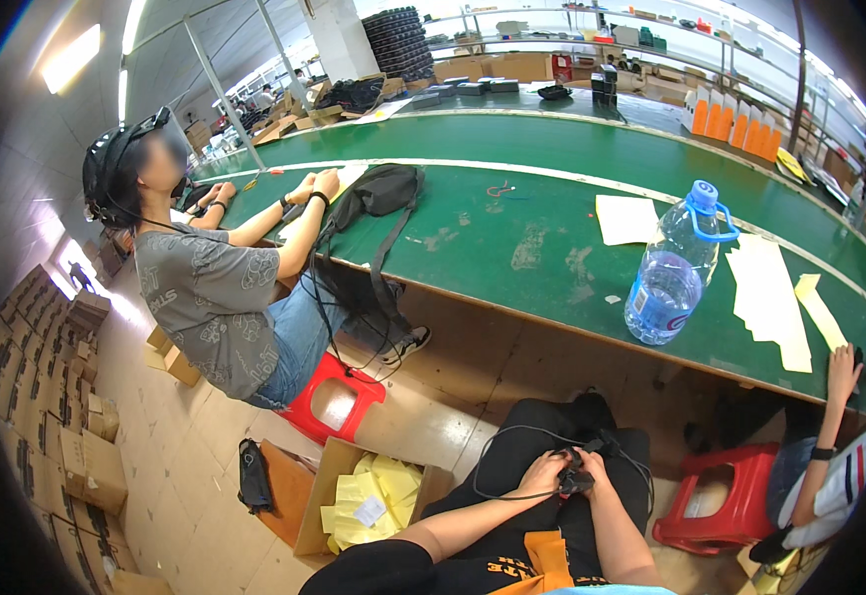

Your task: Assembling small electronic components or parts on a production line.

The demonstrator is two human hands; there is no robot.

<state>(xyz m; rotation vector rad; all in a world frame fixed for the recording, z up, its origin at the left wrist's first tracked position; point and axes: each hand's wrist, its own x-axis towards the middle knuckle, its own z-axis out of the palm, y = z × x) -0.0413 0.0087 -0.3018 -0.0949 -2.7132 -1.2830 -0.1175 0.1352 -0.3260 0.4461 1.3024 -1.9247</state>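
In my lap, my left hand [542, 474] and my right hand [597, 474] are closed around a small black device [575, 482] with thin black cables running from it. Its exact kind cannot be made out, since my fingers cover part of it. Black trousers lie under both hands. Closer to my body, a folded orange piece [549, 560] rests against my dark clothing. To my left stands an open cardboard box [319, 516] holding crumpled yellow paper pieces [378, 501].
A green workbench [493, 228] runs ahead, carrying a large water bottle [669, 273] and yellow paper sheets [768, 297]. A co-worker [210, 288] sits on a red stool [339, 402] at left; another person's hand [843, 375] touches the bench at right, near another red stool [721, 496].
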